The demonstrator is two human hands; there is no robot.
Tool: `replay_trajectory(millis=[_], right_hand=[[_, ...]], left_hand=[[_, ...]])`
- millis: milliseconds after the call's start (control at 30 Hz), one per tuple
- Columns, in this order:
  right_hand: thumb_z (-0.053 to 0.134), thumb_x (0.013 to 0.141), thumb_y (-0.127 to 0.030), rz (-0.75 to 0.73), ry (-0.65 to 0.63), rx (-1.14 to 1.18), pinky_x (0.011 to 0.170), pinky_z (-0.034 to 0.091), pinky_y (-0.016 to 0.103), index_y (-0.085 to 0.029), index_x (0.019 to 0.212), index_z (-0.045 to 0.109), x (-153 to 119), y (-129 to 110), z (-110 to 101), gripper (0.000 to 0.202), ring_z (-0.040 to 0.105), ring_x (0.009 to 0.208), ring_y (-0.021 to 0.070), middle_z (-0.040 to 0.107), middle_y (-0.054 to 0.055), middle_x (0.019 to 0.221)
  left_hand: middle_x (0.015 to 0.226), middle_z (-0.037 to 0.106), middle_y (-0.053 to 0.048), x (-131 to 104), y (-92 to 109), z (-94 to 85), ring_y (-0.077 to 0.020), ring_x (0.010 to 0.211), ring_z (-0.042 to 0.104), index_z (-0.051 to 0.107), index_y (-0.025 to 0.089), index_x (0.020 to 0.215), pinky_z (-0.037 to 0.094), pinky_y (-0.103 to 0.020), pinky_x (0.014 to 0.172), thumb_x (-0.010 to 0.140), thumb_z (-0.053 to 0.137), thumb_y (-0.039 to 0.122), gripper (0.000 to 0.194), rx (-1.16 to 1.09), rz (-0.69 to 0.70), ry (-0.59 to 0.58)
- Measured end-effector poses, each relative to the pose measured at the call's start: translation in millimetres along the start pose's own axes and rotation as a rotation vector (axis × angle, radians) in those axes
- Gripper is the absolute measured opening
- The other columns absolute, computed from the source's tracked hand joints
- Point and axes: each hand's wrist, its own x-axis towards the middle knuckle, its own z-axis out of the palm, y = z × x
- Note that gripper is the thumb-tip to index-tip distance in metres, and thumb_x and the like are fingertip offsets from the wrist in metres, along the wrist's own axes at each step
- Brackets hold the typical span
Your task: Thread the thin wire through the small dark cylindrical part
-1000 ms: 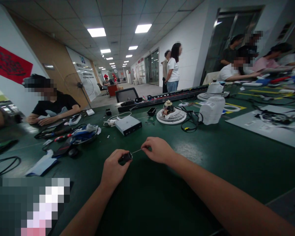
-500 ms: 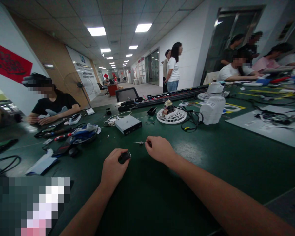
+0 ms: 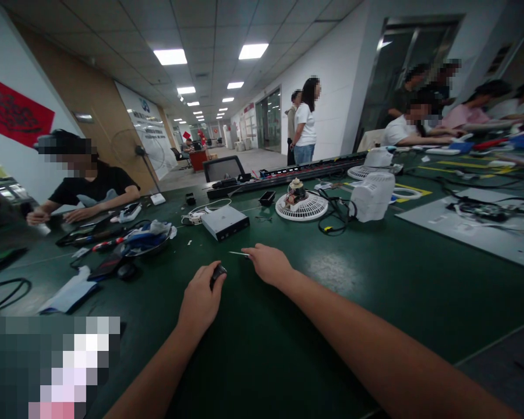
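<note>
My left hand (image 3: 202,294) is closed around a small dark object (image 3: 218,273), held just above the green table (image 3: 253,349). To its right and a little farther off, my right hand (image 3: 268,263) pinches a thin metal tool (image 3: 239,254), whose tip points left. The two hands are apart. Beyond them lies a grey box-shaped drive (image 3: 225,221) with a dark front. A small black open box (image 3: 267,198) is behind it, and a white round grille with a motor (image 3: 301,203) sits to the right.
Cables (image 3: 338,218) and a white plastic housing (image 3: 372,196) lie at the back right, near a grey panel (image 3: 475,224). On the left are a mouse (image 3: 126,271), a cloth bundle (image 3: 146,235) and a blue-white packet (image 3: 70,291). A seated person (image 3: 91,186) is at the far left.
My right hand has moved slightly left with the thin tool, which now lies more clear of the fingers. My left hand has turned the dark object more upright. The view has shifted slightly.
</note>
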Motion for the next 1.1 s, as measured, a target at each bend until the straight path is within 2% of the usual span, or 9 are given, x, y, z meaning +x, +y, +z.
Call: replay_trajectory(millis=[100,200,300,400,567,700,833,967,1100], right_hand=[[0.048,0.095,-0.032,0.047,-0.026,-0.009,0.072,0.047,0.030,-0.027,0.119,0.064,1.4,0.4,5.7,0.030,0.064,0.091,0.0222,0.061,0.008,0.109],[0.053,0.093,-0.030,0.088,-0.032,0.040,0.073,0.047,0.031,-0.023,0.112,0.066,0.4,6.8,4.6,0.024,0.064,0.088,0.0220,0.059,0.010,0.111],[0.051,0.093,-0.025,0.097,-0.039,0.121,0.074,0.045,0.032,-0.019,0.107,0.068,-2.4,15.7,-0.4,0.023,0.064,0.088,0.0228,0.061,0.013,0.109],[0.046,0.094,-0.022,0.105,-0.023,0.236,0.073,0.044,0.030,-0.017,0.100,0.069,-4.6,20.2,-5.9,0.023,0.063,0.086,0.0214,0.066,0.011,0.098],[0.044,0.093,-0.018,0.235,0.021,0.660,0.060,0.040,0.025,-0.014,0.092,0.068,-3.6,12.1,-7.6,0.024,0.059,0.067,0.0144,0.067,0.005,0.081],[0.045,0.094,-0.024,0.288,-0.032,0.996,0.049,0.036,0.023,-0.014,0.094,0.065,-3.5,1.5,0.8,0.023,0.049,0.053,0.0104,0.060,0.001,0.071],[0.053,0.090,-0.023,0.230,-0.101,1.140,0.048,0.033,0.021,-0.015,0.092,0.063,-7.5,-6.7,6.4,0.012,0.042,0.050,0.0078,0.058,-0.002,0.067],[0.055,0.087,-0.014,0.145,-0.156,1.180,0.049,0.032,0.021,-0.015,0.094,0.062,-12.4,-13.7,3.0,0.011,0.042,0.051,0.0075,0.061,-0.002,0.072],[0.059,0.082,-0.009,0.086,-0.077,1.074,0.057,0.038,0.022,-0.015,0.090,0.062,-15.5,-17.6,-2.1,0.011,0.050,0.061,0.0093,0.062,-0.002,0.076]], left_hand=[[0.118,0.065,-0.011,0.0,-0.3,-0.7,-0.0254,0.104,0.063,0.055,0.018,0.129,0.050,-0.039,0.089,0.095,0.041,0.039,0.043,0.005,-0.044,-0.032],[0.114,0.067,-0.010,-0.9,2.6,-4.0,-0.0248,0.100,0.065,0.052,0.020,0.131,0.050,-0.037,0.084,0.096,0.038,0.040,0.043,-0.006,-0.076,-0.067],[0.107,0.069,-0.009,-2.1,6.5,-7.0,-0.0247,0.093,0.067,0.049,0.023,0.132,0.050,-0.035,0.076,0.098,0.032,0.041,0.042,-0.014,-0.093,-0.104],[0.102,0.069,-0.009,-3.3,8.6,-7.8,-0.0249,0.088,0.068,0.048,0.023,0.130,0.049,-0.034,0.070,0.098,0.030,0.041,0.041,-0.007,-0.112,-0.112],[0.101,0.068,-0.009,-5.3,7.8,-4.0,-0.0248,0.087,0.067,0.050,0.022,0.123,0.048,-0.036,0.074,0.096,0.037,0.041,0.036,-0.021,-0.097,-0.101],[0.105,0.067,-0.008,-6.4,7.0,-0.8,-0.0238,0.089,0.065,0.051,0.021,0.120,0.049,-0.036,0.078,0.090,0.049,0.035,0.032,-0.048,-0.037,-0.088],[0.102,0.067,-0.007,-6.2,6.9,0.1,-0.0222,0.086,0.065,0.053,0.022,0.114,0.049,-0.035,0.077,0.089,0.050,0.029,0.027,-0.071,0.018,-0.089],[0.104,0.068,-0.007,-5.6,4.1,0.8,-0.0222,0.093,0.066,0.054,0.021,0.110,0.050,-0.036,0.081,0.085,0.055,0.027,0.026,-0.132,0.042,-0.089],[0.105,0.069,-0.007,-5.1,1.7,0.4,-0.0227,0.096,0.067,0.054,0.021,0.108,0.051,-0.037,0.084,0.083,0.058,0.025,0.026,-0.175,0.042,-0.075]])
